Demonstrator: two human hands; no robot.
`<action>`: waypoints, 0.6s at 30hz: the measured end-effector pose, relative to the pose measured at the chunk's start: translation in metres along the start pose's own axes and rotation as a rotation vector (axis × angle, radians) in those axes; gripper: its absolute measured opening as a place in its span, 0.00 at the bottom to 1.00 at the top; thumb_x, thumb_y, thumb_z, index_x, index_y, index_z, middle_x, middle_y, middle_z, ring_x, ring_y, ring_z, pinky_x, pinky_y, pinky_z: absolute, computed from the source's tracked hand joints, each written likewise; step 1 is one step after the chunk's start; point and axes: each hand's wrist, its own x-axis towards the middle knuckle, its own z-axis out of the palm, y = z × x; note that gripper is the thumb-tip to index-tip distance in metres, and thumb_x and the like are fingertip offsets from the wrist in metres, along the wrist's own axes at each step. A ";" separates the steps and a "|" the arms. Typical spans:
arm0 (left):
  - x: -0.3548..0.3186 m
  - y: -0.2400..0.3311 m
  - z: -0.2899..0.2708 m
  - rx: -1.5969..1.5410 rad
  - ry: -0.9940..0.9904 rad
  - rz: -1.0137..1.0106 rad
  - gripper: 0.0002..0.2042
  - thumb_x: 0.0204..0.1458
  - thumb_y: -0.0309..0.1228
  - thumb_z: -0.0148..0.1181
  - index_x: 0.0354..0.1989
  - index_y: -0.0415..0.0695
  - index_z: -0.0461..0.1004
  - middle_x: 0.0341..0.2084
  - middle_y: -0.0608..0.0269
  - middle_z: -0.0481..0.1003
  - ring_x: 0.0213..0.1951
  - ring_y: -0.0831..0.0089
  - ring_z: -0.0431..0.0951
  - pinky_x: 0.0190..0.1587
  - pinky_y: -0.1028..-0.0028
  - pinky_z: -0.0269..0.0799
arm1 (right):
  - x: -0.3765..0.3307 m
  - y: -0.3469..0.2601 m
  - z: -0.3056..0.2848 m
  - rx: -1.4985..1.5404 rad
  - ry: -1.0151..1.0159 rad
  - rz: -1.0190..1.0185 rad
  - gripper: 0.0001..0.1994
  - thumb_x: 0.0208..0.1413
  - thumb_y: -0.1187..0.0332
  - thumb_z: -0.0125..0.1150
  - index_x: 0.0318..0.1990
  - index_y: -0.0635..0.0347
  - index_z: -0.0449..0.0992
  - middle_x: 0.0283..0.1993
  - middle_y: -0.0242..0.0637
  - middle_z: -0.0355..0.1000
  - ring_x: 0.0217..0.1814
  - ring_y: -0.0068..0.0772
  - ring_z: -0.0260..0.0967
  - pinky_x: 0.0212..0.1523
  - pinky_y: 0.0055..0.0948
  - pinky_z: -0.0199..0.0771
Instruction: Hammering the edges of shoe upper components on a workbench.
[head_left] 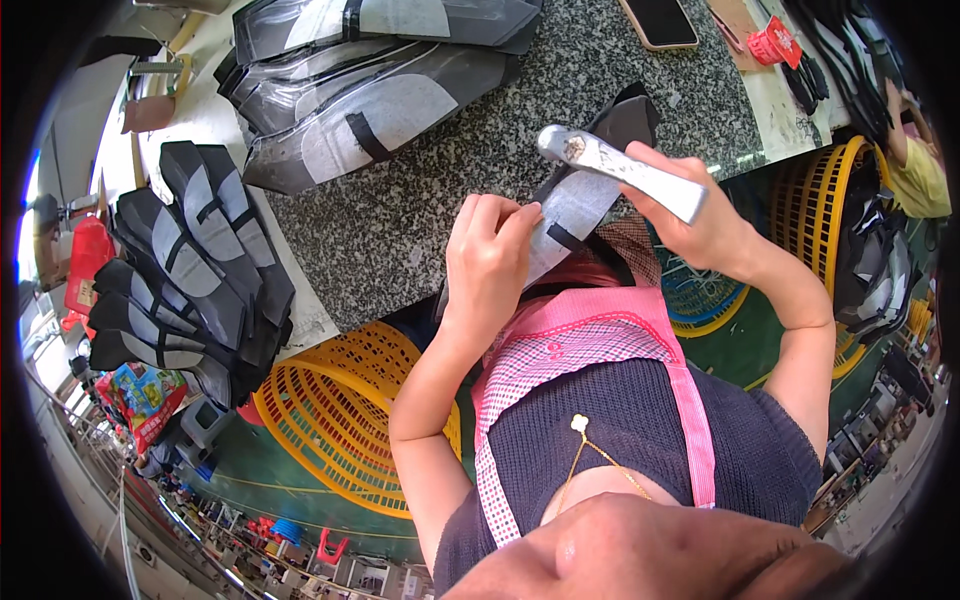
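Observation:
My right hand [695, 225] is closed round a metal hammer [640, 178], whose silver head lies above a dark grey panel [580, 210] at the near edge of the stone-topped table [420, 220]. This panel has a lighter grey patch and a short black strip, and its lower end is hidden by my left hand and apron. With fingers bent together, my left hand [485, 255] grips the panel's left edge. The hammer's handle is mostly hidden by its head and my hand.
Similar panels lie in a stack [370, 110] at the far left and a fanned pile [200, 260] on the left. A phone [660, 22] and red cup [775, 42] are at the far right. Yellow baskets [340, 400] stand below on both sides. Another person's arm shows far right.

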 end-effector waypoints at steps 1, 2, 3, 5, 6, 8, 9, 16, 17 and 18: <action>0.000 -0.001 0.000 0.033 -0.002 0.045 0.07 0.45 0.19 0.67 0.35 0.39 0.81 0.30 0.57 0.74 0.33 0.61 0.75 0.34 0.66 0.74 | -0.001 0.001 0.003 0.000 -0.003 -0.002 0.08 0.63 0.68 0.55 0.38 0.64 0.68 0.24 0.52 0.71 0.30 0.63 0.72 0.29 0.52 0.71; -0.001 -0.004 0.000 0.017 -0.005 0.043 0.06 0.45 0.21 0.69 0.33 0.40 0.82 0.29 0.59 0.75 0.33 0.61 0.74 0.37 0.65 0.73 | -0.004 0.004 0.008 -0.062 -0.121 0.001 0.08 0.63 0.68 0.55 0.38 0.64 0.67 0.24 0.53 0.71 0.30 0.63 0.72 0.30 0.53 0.71; -0.001 -0.006 -0.003 0.019 -0.003 0.041 0.06 0.45 0.21 0.69 0.33 0.40 0.82 0.29 0.59 0.75 0.33 0.61 0.74 0.37 0.65 0.73 | -0.005 0.006 0.012 -0.124 -0.239 0.005 0.08 0.63 0.68 0.55 0.38 0.64 0.67 0.24 0.53 0.71 0.30 0.63 0.72 0.30 0.53 0.71; 0.002 -0.013 -0.011 -0.023 -0.023 -0.085 0.06 0.44 0.24 0.71 0.31 0.41 0.82 0.28 0.61 0.76 0.34 0.62 0.73 0.40 0.65 0.72 | -0.005 0.008 0.016 -0.168 -0.242 -0.023 0.08 0.64 0.67 0.54 0.39 0.64 0.66 0.23 0.55 0.71 0.30 0.64 0.72 0.30 0.55 0.70; 0.004 -0.010 -0.018 -0.072 -0.077 -0.197 0.06 0.43 0.27 0.73 0.29 0.43 0.82 0.28 0.64 0.77 0.35 0.62 0.74 0.41 0.64 0.70 | -0.002 0.012 0.015 -0.139 -0.225 -0.020 0.08 0.65 0.67 0.53 0.39 0.64 0.67 0.23 0.54 0.71 0.30 0.64 0.72 0.30 0.54 0.71; -0.002 -0.007 -0.014 -0.021 -0.014 -0.117 0.06 0.43 0.27 0.73 0.29 0.42 0.82 0.27 0.64 0.77 0.34 0.63 0.74 0.40 0.65 0.71 | 0.004 0.020 0.013 -0.076 -0.194 -0.018 0.09 0.65 0.66 0.52 0.41 0.63 0.68 0.24 0.52 0.72 0.30 0.63 0.73 0.30 0.53 0.71; -0.006 -0.004 -0.011 0.027 0.042 -0.034 0.06 0.43 0.26 0.74 0.29 0.42 0.82 0.27 0.64 0.78 0.34 0.64 0.74 0.38 0.65 0.72 | 0.004 0.017 0.012 -0.075 -0.199 -0.023 0.09 0.65 0.66 0.52 0.41 0.63 0.68 0.24 0.52 0.72 0.30 0.63 0.73 0.30 0.53 0.71; -0.016 -0.006 -0.013 0.085 0.046 0.020 0.06 0.43 0.24 0.72 0.30 0.41 0.82 0.27 0.64 0.78 0.33 0.63 0.75 0.36 0.66 0.72 | -0.005 -0.005 0.024 -0.243 -0.311 -0.026 0.09 0.63 0.66 0.56 0.41 0.63 0.69 0.27 0.52 0.74 0.31 0.63 0.73 0.32 0.54 0.73; -0.016 -0.009 -0.017 0.042 0.035 -0.049 0.06 0.44 0.23 0.72 0.30 0.41 0.82 0.27 0.63 0.78 0.33 0.63 0.75 0.36 0.66 0.72 | -0.003 -0.004 0.024 -0.241 -0.311 -0.025 0.09 0.63 0.66 0.56 0.41 0.63 0.69 0.27 0.52 0.74 0.31 0.63 0.73 0.32 0.54 0.73; -0.020 -0.014 -0.021 0.003 -0.042 -0.109 0.08 0.43 0.26 0.71 0.32 0.40 0.81 0.28 0.62 0.76 0.34 0.62 0.75 0.38 0.66 0.71 | 0.000 -0.001 0.022 -0.170 -0.280 -0.021 0.09 0.63 0.66 0.56 0.41 0.63 0.69 0.27 0.52 0.74 0.31 0.63 0.73 0.32 0.54 0.72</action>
